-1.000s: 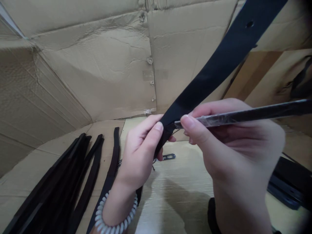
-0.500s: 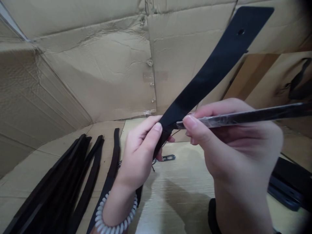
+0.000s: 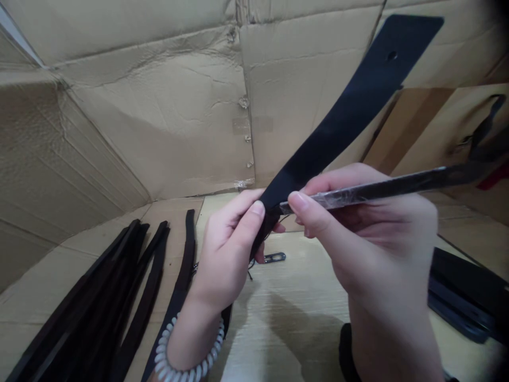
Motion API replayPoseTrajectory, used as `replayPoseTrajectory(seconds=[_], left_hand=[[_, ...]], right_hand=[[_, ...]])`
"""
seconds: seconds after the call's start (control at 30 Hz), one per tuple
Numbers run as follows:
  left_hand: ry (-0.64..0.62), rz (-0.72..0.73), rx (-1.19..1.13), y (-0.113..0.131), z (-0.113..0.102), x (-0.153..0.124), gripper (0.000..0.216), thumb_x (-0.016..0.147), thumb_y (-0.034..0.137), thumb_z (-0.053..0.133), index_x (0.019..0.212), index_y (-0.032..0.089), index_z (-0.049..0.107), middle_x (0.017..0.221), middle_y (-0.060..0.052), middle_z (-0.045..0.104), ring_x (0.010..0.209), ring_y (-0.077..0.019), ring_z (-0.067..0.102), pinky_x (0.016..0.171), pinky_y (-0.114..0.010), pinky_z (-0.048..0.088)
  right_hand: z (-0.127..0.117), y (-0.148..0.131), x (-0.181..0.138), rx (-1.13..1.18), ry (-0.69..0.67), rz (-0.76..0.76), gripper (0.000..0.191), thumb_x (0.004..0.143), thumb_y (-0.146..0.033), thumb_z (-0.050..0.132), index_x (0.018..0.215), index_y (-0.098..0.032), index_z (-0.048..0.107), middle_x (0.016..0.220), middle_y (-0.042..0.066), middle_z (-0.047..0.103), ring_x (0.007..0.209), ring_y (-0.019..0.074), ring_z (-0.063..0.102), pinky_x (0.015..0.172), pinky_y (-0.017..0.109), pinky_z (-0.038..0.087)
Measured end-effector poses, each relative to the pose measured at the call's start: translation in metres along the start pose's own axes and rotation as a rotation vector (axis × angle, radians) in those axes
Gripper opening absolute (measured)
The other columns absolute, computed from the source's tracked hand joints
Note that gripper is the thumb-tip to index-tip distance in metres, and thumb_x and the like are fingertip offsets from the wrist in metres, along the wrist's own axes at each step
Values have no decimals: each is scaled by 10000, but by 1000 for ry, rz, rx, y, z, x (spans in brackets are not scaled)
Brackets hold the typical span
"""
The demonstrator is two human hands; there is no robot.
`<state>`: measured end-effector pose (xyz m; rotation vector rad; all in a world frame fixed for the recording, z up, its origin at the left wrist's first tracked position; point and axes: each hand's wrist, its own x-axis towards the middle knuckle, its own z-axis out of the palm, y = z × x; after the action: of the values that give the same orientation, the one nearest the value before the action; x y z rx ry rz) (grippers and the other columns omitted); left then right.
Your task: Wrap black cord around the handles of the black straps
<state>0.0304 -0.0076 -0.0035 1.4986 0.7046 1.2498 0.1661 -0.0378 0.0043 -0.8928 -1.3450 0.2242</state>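
Observation:
My left hand (image 3: 228,254) pinches a black strap (image 3: 338,124) at its lower part, thumb on top. The strap slants up to the right, and its wide far end has a round hole. My right hand (image 3: 366,249) grips a slim, flat dark tool (image 3: 369,190) partly wrapped in clear film. Its tip meets the strap just right of my left thumb. The tip's exact shape is hard to make out. A thin dark thread (image 3: 250,273) hangs below the strap by my left fingers. Behind them lies a small dark metal piece with slots (image 3: 276,257).
Several black straps (image 3: 91,297) lie along the left of the table (image 3: 298,297). A black object (image 3: 465,297) rests at the right, beyond my right hand. Creased cardboard (image 3: 178,116) walls stand at the back and left.
My right hand and the tool have moved a little left, bringing the tip closer to my left thumb. The strap's far end has dipped slightly. My left hand stays in place.

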Motion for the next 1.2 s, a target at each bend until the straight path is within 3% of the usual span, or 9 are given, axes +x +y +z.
replayPoseTrajectory(seconds=[0.13, 0.23, 0.33, 0.43, 0.57, 0.67, 0.8, 0.97, 1.2], left_hand=[[9, -6, 33, -3, 0, 0, 234, 938, 329, 566, 1053, 190, 716, 612, 31, 563, 459, -61, 494, 399, -134, 410], [14, -13, 50, -4, 1, 0, 254, 944, 347, 555, 1084, 198, 706, 593, 35, 547, 455, -72, 493, 396, -154, 408], [8, -16, 53, -3, 2, 0, 252, 950, 336, 543, 1077, 185, 701, 546, 40, 532, 445, -71, 479, 385, -143, 385], [-12, -14, 61, -2, 2, 0, 257, 953, 340, 537, 1074, 178, 696, 530, 41, 532, 442, -69, 480, 386, -135, 381], [-9, -21, 64, -1, 2, 0, 279, 946, 363, 549, 1084, 166, 689, 545, 37, 537, 450, -78, 491, 398, -149, 401], [-21, -26, 69, -1, 1, -1, 298, 946, 382, 551, 1094, 163, 688, 651, 8, 604, 469, -81, 504, 419, -174, 425], [-65, 7, 54, -1, 2, -3, 298, 952, 368, 544, 1113, 162, 686, 775, -29, 666, 496, -83, 515, 434, -184, 452], [-101, 3, 23, 0, 5, -5, 264, 966, 351, 543, 1113, 189, 692, 751, -1, 645, 521, -61, 513, 448, -139, 444], [-88, 6, 48, 0, 2, -5, 277, 978, 352, 531, 1122, 179, 693, 741, 2, 648, 527, -48, 507, 453, -124, 431]], right_hand=[[8, 2, 0, 38, -1, 83, 163, 820, -186, 709, 716, -196, 585, 597, -73, 578, 491, 36, 558, 420, 143, 429], [19, 4, 0, 68, 122, 116, 195, 772, -157, 728, 816, -214, 546, 653, -63, 571, 511, 63, 558, 421, 173, 458], [25, 5, 2, 67, 274, 88, 610, 679, -103, 779, 1187, -234, 467, 802, -44, 531, 552, 72, 493, 427, 202, 451], [23, 7, 5, 23, 274, 56, 927, 654, -92, 791, 1419, -275, 301, 914, -19, 484, 546, 64, 363, 423, 216, 404], [16, 10, 8, 0, 237, -20, 790, 633, -125, 810, 1322, -324, 476, 980, 6, 450, 653, 87, 446, 433, 203, 388], [12, 10, 5, -39, 234, -79, 672, 696, -163, 782, 1289, -364, 536, 982, 14, 471, 711, 119, 503, 466, 220, 406], [10, 8, 3, -72, 230, -98, 603, 762, -187, 730, 1289, -425, 558, 1074, 25, 507, 784, 154, 518, 561, 271, 460], [12, 9, 4, 16, 228, -86, 553, 775, -186, 689, 1285, -365, 572, 1267, 40, 516, 955, 208, 561, 664, 330, 516], [15, 14, 5, 96, 156, -89, 555, 773, -170, 696, 1282, -336, 551, 1298, 29, 534, 843, 153, 558, 598, 283, 494]])
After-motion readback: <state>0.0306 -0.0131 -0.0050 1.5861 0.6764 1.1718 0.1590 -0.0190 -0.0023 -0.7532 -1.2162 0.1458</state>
